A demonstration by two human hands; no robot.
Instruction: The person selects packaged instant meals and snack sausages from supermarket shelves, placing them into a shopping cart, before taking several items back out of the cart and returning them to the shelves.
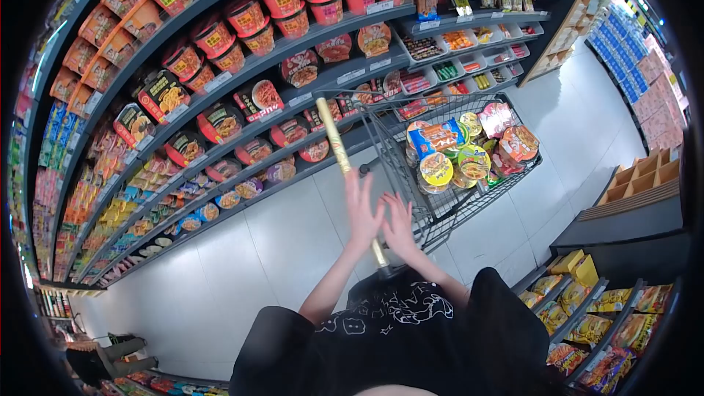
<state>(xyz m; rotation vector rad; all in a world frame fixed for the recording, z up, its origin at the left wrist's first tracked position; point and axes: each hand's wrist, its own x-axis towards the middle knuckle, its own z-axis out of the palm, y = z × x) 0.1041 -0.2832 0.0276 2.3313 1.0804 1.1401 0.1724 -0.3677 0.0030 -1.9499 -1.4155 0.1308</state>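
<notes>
My left hand (363, 213) hovers over the golden handle of the shopping cart, its fingers stretched out and somewhat blurred. Close beside it, my right hand (398, 224) also has its fingers extended, and nothing shows in either palm. Whether the two hands touch each other I cannot tell. The cart handle (334, 136) runs slantwise beneath them, partly covered by the left hand. Beyond it, the black wire cart (440, 224) holds several packaged foods, among them a blue packet (438, 138), a yellow-lidded cup (436, 169), a green-lidded cup (474, 162) and a reddish bowl (518, 143).
Curved shelves (315, 33) of instant noodle cups and bowls line the left and front. Trays of small packets (458, 40) stand behind the cart. Snack racks (587, 315) are at lower right, near a wooden divided display (642, 180). Another person (110, 359) is at lower left.
</notes>
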